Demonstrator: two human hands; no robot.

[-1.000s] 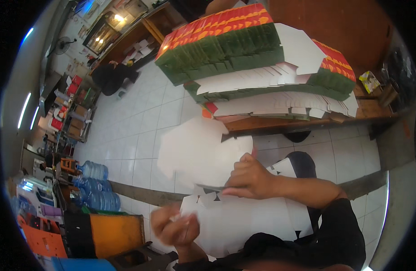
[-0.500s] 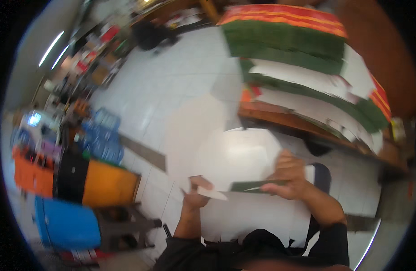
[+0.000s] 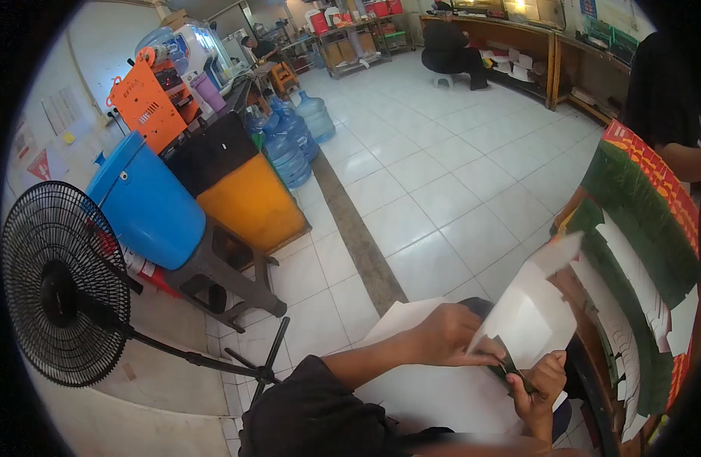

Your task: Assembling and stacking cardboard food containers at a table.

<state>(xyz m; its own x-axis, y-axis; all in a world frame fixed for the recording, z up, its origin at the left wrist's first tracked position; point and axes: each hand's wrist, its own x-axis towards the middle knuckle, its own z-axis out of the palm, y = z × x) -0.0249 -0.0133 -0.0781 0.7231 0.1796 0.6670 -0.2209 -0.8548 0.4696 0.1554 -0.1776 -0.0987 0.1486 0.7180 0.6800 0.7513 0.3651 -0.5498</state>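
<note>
My left hand (image 3: 449, 333) is closed on the lower edge of a white paper sheet (image 3: 544, 308), which stands up tilted and slightly blurred above my fingers. Close beside it, my right hand (image 3: 543, 381) is closed around a dark green strip (image 3: 512, 369). The strip meets the sheet's lower edge between the two hands; whether it is joined to the sheet I cannot tell. More white paper (image 3: 449, 400) lies across my lap under my forearms. At the right, overlapping rows of green and white sheets (image 3: 640, 217) with a red and yellow band rest on a wooden bench.
A black standing fan (image 3: 60, 289) is at the left, its legs near my left arm. A blue bin (image 3: 149, 206) sits on a grey stool (image 3: 232, 266) beside an orange and black box (image 3: 251, 198). Water jugs (image 3: 289, 148) stand behind. One person sits far back; another stands at the right.
My view has swung left, bringing the fan into sight. My hands, apart before, have come together, with the white sheet and green strip now meeting between them.
</note>
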